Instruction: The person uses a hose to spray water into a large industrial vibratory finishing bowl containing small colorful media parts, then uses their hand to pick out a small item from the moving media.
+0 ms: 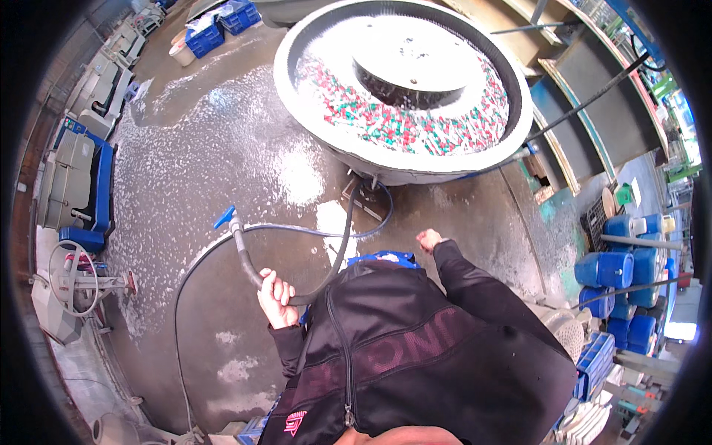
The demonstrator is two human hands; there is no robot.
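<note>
My left hand is wrapped round a thick dark hose left of my body. The hose's free end carries a pale fitting with a blue lever handle, pointing away from me over the wet floor. On its other side the hose curves up toward the base of a big round tub. Inside the tub, around a raised centre, lie many small red, green and white pieces with white foam. My right hand hangs in front of me, below the tub, its fingers curled with nothing visible in them.
A thinner blue-grey hose loops across the foam-streaked floor. Machines with blue frames and a handwheel line the left. Blue drums stand at right, below divided bins. Blue crates sit at far left.
</note>
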